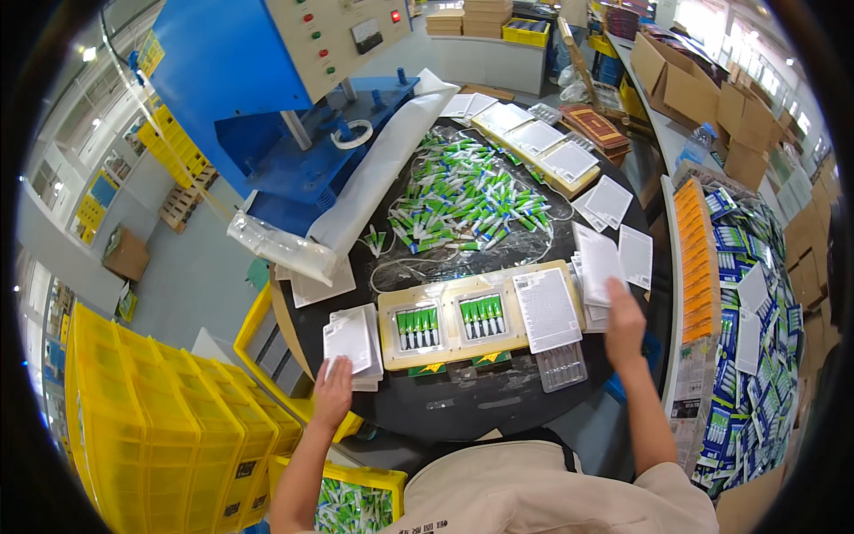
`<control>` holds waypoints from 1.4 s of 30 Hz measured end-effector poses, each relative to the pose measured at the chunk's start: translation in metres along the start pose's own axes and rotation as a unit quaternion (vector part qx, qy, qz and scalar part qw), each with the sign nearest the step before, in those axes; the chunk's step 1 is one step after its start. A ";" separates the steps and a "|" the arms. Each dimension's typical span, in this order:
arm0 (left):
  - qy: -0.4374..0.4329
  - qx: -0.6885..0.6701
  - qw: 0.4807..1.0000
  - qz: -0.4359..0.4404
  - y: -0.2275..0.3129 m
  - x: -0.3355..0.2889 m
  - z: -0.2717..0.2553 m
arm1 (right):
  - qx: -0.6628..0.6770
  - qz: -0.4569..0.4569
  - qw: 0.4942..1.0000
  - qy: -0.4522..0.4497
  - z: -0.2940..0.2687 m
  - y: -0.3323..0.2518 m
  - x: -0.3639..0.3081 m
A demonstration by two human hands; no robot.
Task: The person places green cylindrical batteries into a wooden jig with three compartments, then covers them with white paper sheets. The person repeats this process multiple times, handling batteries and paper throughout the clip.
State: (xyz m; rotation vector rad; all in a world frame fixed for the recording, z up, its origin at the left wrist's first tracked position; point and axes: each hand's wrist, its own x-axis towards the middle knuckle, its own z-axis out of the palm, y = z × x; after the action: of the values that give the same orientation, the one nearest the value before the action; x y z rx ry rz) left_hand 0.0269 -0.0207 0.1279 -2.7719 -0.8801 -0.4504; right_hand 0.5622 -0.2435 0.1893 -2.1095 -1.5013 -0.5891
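Observation:
My left hand (333, 392) lies against a stack of white cards (348, 343) at the left of the round table, fingers stretched out. On the right, my right hand (625, 325) pinches the edge of a white card (598, 263), tilted up over other cards. Between my hands sits a cream tray-like mould (451, 329). Two of its recesses hold rows of green and white tubes (481, 316) in clear blisters. Another white card (546, 309) covers its right end. A clear plastic blister (560, 368) pokes out below that card.
A heap of loose tubes (471, 191) covers the table's middle. Behind it lies a second mould (535, 142) with cards on top. A blue press (294, 169) stands at back left, yellow crates (169, 418) at left, and a box of packed tubes (743, 356) at right.

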 end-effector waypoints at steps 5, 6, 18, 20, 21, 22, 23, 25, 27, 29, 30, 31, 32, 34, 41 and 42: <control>0.083 -0.111 0.989 0.059 0.053 0.043 -0.040 | 0.099 -0.172 0.979 -0.038 0.033 -0.132 -0.015; 0.077 -0.101 0.988 0.093 0.066 0.051 -0.038 | 0.080 -0.191 0.975 -0.083 0.045 -0.147 -0.022; 0.044 -0.106 0.991 0.069 0.121 0.036 0.029 | -0.007 -0.183 0.968 -0.171 0.088 -0.167 -0.056; 0.055 -0.094 0.993 0.043 0.129 0.038 0.032 | -0.012 -0.185 0.966 -0.182 0.085 -0.169 -0.056; 0.059 -0.094 0.993 0.029 0.135 0.038 0.033 | -0.013 -0.186 0.965 -0.185 0.085 -0.170 -0.055; 0.035 -0.095 0.995 0.007 0.140 0.039 0.033 | -0.017 -0.180 0.964 -0.194 0.084 -0.171 -0.054; 0.025 -0.082 0.996 0.004 0.144 0.038 0.031 | -0.013 -0.185 0.965 -0.187 0.084 -0.171 -0.052; 0.073 -0.091 0.993 -0.011 0.147 0.035 0.029 | -0.011 -0.188 0.966 -0.178 0.085 -0.172 -0.047; 0.116 -0.103 0.988 -0.026 0.146 0.036 0.027 | -0.021 -0.184 0.961 -0.203 0.085 -0.172 -0.043; 0.111 -0.097 0.988 -0.039 0.144 0.039 0.029 | -0.026 -0.186 0.959 -0.214 0.083 -0.174 -0.041; 0.094 -0.097 0.989 -0.057 0.143 0.043 0.032 | -0.029 -0.187 0.958 -0.214 0.082 -0.174 -0.041; 0.057 -0.090 0.993 -0.058 0.143 0.047 0.034 | -0.036 -0.183 0.961 -0.204 0.080 -0.175 -0.041; 0.077 -0.081 0.993 -0.045 0.143 0.048 0.035 | -0.033 -0.186 0.957 -0.219 0.079 -0.177 -0.041; 0.035 -0.066 0.996 -0.044 0.146 0.051 0.039 | -0.042 -0.183 0.952 -0.242 0.076 -0.179 -0.041; -0.028 -0.035 0.998 -0.052 0.153 0.051 0.030 | -0.037 -0.174 0.943 -0.283 0.061 -0.180 -0.031; -0.038 -0.061 0.995 -0.068 0.153 0.054 0.027 | -0.019 -0.159 0.940 -0.301 0.060 -0.179 -0.027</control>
State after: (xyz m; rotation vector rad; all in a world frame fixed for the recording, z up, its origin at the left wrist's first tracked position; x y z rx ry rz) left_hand 0.1649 -0.1081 0.1061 -2.8667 -1.0977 -0.4371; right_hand 0.3880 -0.1766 0.1496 -2.2033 -2.2034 -0.0581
